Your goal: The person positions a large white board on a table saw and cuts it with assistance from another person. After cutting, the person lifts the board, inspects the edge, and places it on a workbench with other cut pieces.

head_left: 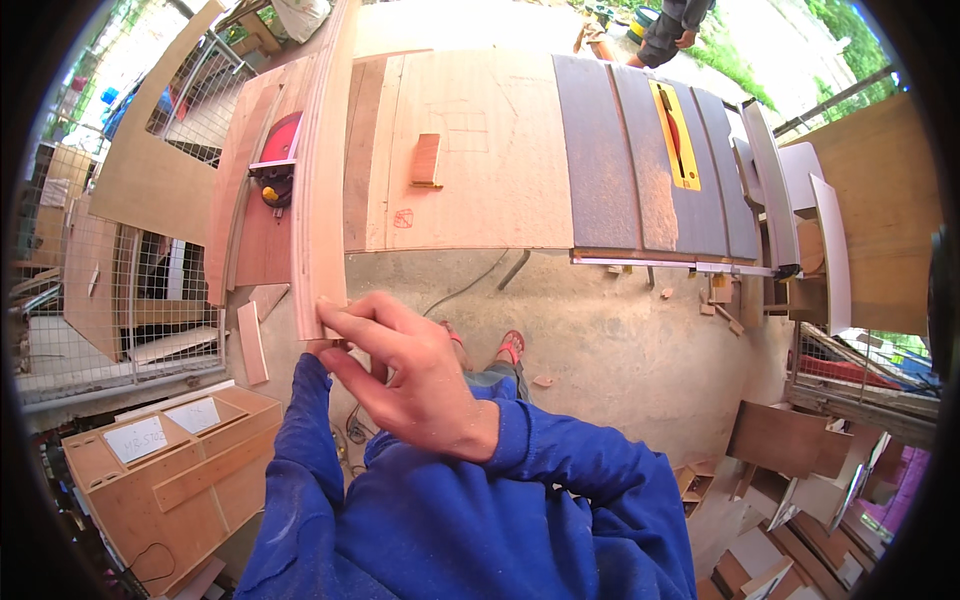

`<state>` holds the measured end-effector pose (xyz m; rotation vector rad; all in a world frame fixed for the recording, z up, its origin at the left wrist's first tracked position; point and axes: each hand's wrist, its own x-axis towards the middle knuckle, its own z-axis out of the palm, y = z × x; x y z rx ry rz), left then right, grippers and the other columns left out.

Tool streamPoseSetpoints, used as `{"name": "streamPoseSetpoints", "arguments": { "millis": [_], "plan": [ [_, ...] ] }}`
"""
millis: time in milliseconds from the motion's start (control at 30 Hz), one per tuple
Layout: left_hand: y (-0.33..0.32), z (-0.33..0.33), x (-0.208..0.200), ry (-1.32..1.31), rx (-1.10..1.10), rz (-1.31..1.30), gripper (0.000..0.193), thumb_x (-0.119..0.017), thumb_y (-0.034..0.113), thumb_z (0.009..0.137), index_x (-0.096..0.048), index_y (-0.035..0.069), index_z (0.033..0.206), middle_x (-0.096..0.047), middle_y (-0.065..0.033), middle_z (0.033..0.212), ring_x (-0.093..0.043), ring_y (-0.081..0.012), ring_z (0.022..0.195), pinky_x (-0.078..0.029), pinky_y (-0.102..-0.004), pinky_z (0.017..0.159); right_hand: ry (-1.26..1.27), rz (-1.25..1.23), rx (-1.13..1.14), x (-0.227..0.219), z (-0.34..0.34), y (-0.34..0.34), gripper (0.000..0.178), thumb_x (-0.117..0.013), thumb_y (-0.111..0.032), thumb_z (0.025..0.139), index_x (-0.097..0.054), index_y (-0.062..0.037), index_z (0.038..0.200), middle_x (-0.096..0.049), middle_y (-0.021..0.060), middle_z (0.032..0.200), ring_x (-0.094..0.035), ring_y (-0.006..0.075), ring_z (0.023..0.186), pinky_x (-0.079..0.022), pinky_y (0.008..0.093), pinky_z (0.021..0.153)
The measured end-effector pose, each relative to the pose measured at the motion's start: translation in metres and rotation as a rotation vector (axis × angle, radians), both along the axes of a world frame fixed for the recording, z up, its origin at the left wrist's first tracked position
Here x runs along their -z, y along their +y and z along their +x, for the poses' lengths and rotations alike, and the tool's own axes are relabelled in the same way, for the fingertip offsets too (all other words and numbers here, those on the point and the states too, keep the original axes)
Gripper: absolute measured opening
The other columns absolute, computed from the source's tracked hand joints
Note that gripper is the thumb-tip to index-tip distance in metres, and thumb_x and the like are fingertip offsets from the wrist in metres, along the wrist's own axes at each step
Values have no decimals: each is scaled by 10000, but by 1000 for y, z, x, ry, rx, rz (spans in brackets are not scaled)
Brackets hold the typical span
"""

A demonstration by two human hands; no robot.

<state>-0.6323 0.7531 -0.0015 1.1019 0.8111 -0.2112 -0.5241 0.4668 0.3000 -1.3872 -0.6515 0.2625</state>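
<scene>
Plywood worktable, grey saw top at its right end. Long wooden board runs lengthwise over the table's left part, near end jutting past the near edge toward the person; can't tell if it rests or is held up. Progress: board is in hand, well apart from the yellow insert plate in the saw top; reads as a handling stage, with any work at the plate undone for this piece. How much is finished overall: can't tell. Red-and-black power tool lies left of the board; small wood block sits mid-plywood, untouched. Right hand pinches the board's near end, fingertips on its right edge, thumb at the end, other fingers loosely curled. Left hand hidden near that end, only sleeve showing; grip can't be told.
</scene>
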Motion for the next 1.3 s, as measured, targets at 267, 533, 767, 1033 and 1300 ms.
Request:
{"name": "streamPoseSetpoints", "arguments": {
  "millis": [267,533,767,1033,1300],
  "plan": [
    [-8,-6,4,-114,185,242,346,-415,328,1120,-544,199,1414,-708,3,1085,-666,-88,778,-558,-244,593,43,-34,94,4,3,-14,364,-739,12,892,-702,-14,1254,-632,48,942,-491,69,566,-410,251,522],
    [-19,-4,18,-134,67,95,358,-417,366,1120,-541,211,1418,-695,5,1079,-653,-85,784,-555,-242,576,28,-42,143,7,0,-9,409,-757,16,875,-704,-21,1279,-640,43,959,-488,49,583,-410,231,549],
    [-24,-2,21,-101,50,-3,353,-455,367,1109,-540,200,1409,-682,3,1076,-651,-100,821,-577,-262,603,19,-31,162,5,0,-3,419,-783,-30,861,-706,-18,1274,-627,63,994,-514,58,593,-432,232,565],
    [-55,11,16,-48,-99,-126,360,-491,411,1098,-561,161,1347,-681,0,1063,-664,-124,861,-592,-299,693,-71,-161,345,14,-4,3,578,-703,-12,933,-483,69,1461,-610,111,1188,-608,224,1139,-521,359,982],
    [-56,1,14,1,-177,190,462,-558,350,1084,-556,90,1465,-725,-48,1111,-696,-127,881,-594,-300,699,604,57,769,91,30,-63,376,-627,-167,1040,-558,15,1362,-678,103,1180,-654,196,1083,-578,411,905]
  ]
}}
